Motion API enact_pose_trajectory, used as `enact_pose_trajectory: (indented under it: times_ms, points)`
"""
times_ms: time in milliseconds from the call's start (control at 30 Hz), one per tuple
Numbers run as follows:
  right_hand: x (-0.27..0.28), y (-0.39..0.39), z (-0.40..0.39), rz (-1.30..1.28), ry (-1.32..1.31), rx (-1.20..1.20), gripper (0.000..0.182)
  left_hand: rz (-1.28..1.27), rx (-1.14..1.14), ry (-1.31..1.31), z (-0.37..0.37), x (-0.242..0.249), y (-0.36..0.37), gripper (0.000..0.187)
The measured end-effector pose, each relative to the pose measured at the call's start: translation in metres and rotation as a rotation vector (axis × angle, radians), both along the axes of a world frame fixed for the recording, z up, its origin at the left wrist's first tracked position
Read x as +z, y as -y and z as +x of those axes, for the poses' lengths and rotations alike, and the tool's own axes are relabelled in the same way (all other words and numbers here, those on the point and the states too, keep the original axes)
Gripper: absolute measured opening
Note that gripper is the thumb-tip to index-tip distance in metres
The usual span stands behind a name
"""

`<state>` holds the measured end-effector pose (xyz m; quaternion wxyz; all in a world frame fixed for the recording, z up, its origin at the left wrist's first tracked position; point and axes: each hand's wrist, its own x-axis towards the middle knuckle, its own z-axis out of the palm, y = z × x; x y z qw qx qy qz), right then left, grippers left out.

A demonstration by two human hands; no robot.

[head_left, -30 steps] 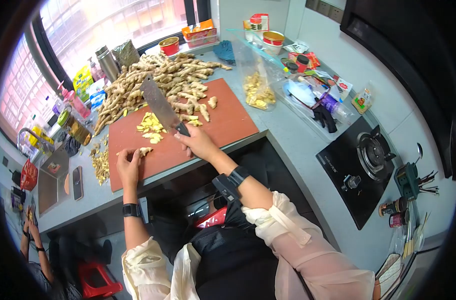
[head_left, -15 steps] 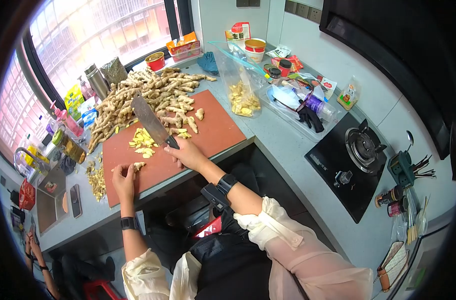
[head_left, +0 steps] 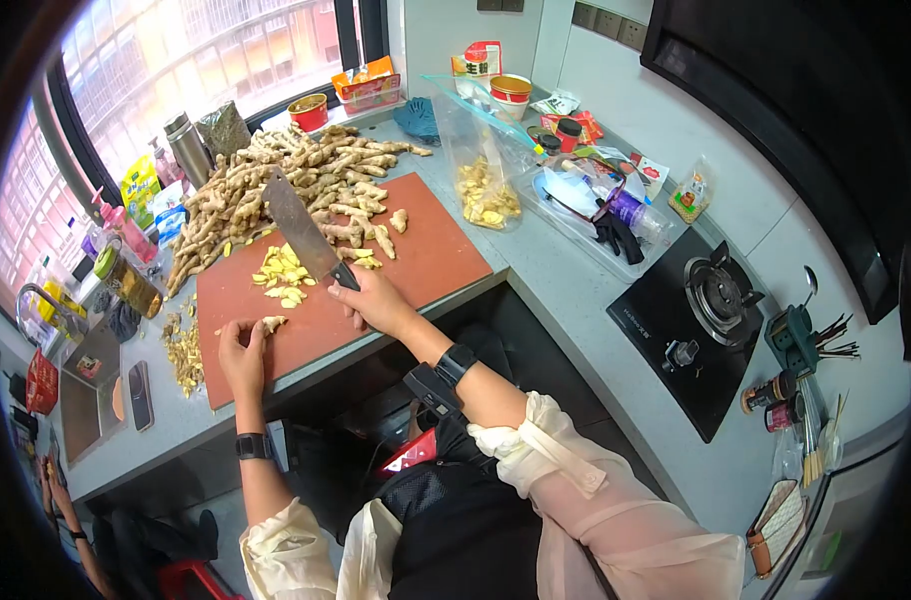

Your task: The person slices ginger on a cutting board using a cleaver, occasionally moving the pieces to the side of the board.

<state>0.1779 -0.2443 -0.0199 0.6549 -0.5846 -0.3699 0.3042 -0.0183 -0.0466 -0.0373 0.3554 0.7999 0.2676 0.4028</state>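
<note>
My right hand [head_left: 376,303] is wrapped round the dark handle of a cleaver [head_left: 298,222], whose broad blade is raised over the cutting board and points to the far left. My left hand [head_left: 242,355] is closed at the near left part of the reddish-brown cutting board [head_left: 431,235], pinching a small piece of ginger [head_left: 274,323]. Between the hands and the back of the board lie yellow ginger slices [head_left: 284,272]. A big heap of whole ginger roots [head_left: 266,180] covers the back of the board and the counter behind it.
Ginger scraps [head_left: 184,355] lie left of the board, near a phone [head_left: 141,395] and a sink [head_left: 88,400]. A zip bag of ginger slices [head_left: 488,195] stands behind the board's right corner. Further right are a plastic tray [head_left: 631,268] and a gas stove [head_left: 691,335]. Another person's hand [head_left: 54,480] shows lower left.
The view has shifted slightly. Both hands keep nearly the same pose, with the cleaver still raised and the ginger piece still in my left fingers.
</note>
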Motion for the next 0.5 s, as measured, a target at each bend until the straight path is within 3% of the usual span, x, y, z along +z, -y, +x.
enact_pose_trajectory:
  times_ms: [100, 167, 500]
  points:
    - [0.001, -0.002, 0.000, -0.023, 0.000, -0.023, 0.027, -0.054, -0.004, -0.009, 0.000, -0.005, -0.006, 0.014]
    - [0.002, -0.001, 0.001, -0.005, 0.000, -0.018, 0.027, 0.078, 0.011, -0.029, 0.000, -0.011, -0.010, 0.015]
    - [-0.005, -0.001, 0.000, 0.006, -0.060, -0.011, 0.022, -0.046, 0.006, 0.008, 0.000, -0.005, -0.003, 0.015]
